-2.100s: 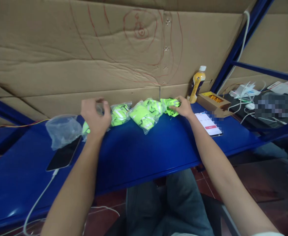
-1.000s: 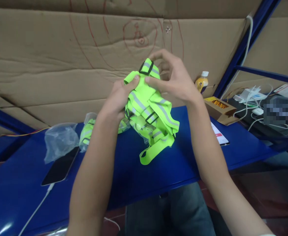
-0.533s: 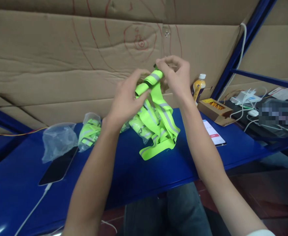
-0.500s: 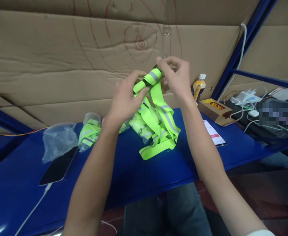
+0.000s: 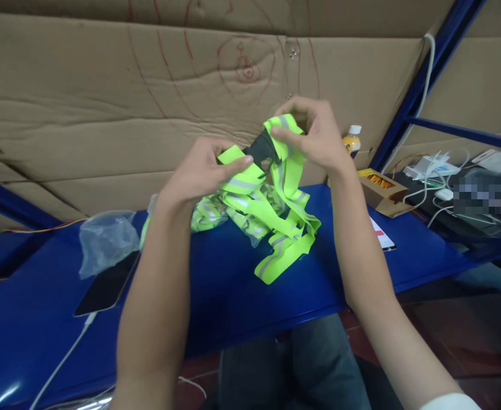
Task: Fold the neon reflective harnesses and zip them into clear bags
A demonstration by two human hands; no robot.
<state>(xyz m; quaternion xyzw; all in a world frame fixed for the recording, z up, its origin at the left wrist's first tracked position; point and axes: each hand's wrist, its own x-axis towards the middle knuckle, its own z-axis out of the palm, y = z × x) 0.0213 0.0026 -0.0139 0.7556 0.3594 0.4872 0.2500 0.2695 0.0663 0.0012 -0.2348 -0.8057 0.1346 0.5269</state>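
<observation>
Both hands hold up a neon-yellow reflective strap (image 5: 290, 173) with grey stripes. My left hand (image 5: 205, 171) pinches one part of it between thumb and fingers. My right hand (image 5: 312, 134) grips another part, higher and to the right. Between them shows a black piece (image 5: 262, 149), perhaps a buckle or fastener; its exact kind is unclear. The strap's lower length hangs in loose folds onto the blue table (image 5: 241, 307). Behind and below it lie clear bags (image 5: 210, 213) with more neon-yellow strapping inside, partly hidden by my left hand and the strap.
An empty-looking clear plastic bag (image 5: 107, 239) and a dark phone (image 5: 107, 285) on a white cable lie left. To the right are a second phone (image 5: 382, 233), an open cardboard box (image 5: 382, 191) and a bottle (image 5: 353, 139). A cardboard wall (image 5: 83, 85) stands behind.
My hands have moved apart, the left one leftward and a little down. More of the black piece between them now shows, and the strap is spread flatter in my fingers.
</observation>
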